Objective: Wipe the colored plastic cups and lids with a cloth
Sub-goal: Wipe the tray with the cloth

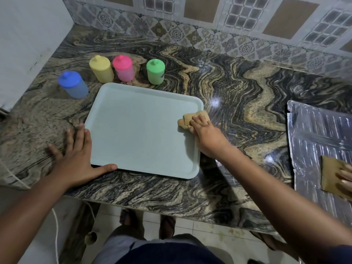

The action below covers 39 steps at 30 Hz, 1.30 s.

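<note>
The right hand (205,134) gripped a tan cloth (192,117) at the right edge of the pale tray (137,130). The left hand (76,159), grip open, lay flat on the worktop (238,111) at the tray's near-left corner. Beyond the tray stood the lidded blue cup (73,85), yellow cup (102,69), pink cup (123,68) and green cup (155,71), whose small mark was unreadable.

Pretty dim, flat light from overhead, going by the white glare spots on the polished counter (215,101) and the streaky reflections on the metal sheet (314,130) at right. Shadows are soft, just a faint one under the right hand (207,134) and cloth (190,117) on the tray (133,130). The wide lens bends the tiled wall (190,35) near the edges, and the blue cup (72,84) and left hand (76,155) look smeary.
</note>
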Tool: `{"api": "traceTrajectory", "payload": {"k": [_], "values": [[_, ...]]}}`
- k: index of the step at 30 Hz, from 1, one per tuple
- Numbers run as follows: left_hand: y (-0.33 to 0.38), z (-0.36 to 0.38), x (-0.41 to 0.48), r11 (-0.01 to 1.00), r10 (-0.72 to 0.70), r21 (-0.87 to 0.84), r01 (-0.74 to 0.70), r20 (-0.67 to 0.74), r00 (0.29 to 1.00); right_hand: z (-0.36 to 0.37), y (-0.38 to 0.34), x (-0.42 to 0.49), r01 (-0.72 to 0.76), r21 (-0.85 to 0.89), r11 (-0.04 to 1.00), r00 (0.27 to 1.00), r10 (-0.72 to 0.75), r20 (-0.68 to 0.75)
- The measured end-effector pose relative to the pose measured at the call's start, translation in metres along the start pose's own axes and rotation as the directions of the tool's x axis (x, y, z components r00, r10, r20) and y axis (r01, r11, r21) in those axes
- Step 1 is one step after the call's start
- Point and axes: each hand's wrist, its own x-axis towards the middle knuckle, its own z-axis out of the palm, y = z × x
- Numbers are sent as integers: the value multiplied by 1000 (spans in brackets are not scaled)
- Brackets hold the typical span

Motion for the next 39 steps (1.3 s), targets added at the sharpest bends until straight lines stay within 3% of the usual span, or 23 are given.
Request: {"api": "traceTrajectory", "payload": {"k": [5, 12, 22, 26, 31, 36, 39], "values": [[0, 0, 1, 1000, -5, 13, 5, -13, 1000, 26, -15, -50, 30, 36, 999, 999, -32, 44], [-2, 4, 2, 1000, 9, -2, -9, -14, 1000, 56, -36, -113, 3, 203, 979, 1000, -2, -7], [-3, 9, 3, 998, 26, -49, -27, -32, 999, 26, -54, -150, -70, 410, 909, 997, 49, 62], [-1, 11, 4, 994, 44, -95, -50, -58, 997, 15, -65, -143, -149, 696, 703, 980, 13, 196], [-16, 9, 8, 978, 78, -184, -94, -89, 993, 10, -94, -113, -187, 827, 531, 970, -33, 240], [-34, 7, 1, 957, 79, -268, -111, -127, 989, -6, -122, -60, -145, 902, 406, 986, -21, 168], [-43, 5, 2, 952, 82, -281, -126, -162, 983, -9, -142, -15, -119, 930, 348, 993, 61, 104]]}}
